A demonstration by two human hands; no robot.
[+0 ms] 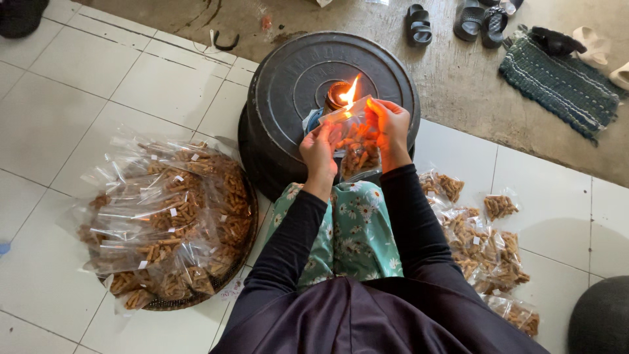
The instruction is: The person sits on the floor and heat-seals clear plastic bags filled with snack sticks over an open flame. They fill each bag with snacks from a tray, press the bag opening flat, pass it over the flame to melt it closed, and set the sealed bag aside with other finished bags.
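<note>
White floor tiles meet bare concrete where an upturned dark basin (295, 92) serves as a stand for a small oil lamp (339, 96). Left of the basin, a woven tray (196, 298) is heaped with filled bags. Over the basin, the left hand (319, 149) and right hand (388, 124) each pinch a top corner of a clear snack bag (357, 147) – its open edge stretched taut at the flame, apparently to melt it shut. Right of the basin lie loose bags (481, 246).

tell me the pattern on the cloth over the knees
White flowers on a green cloth, seen in the head view.
</note>
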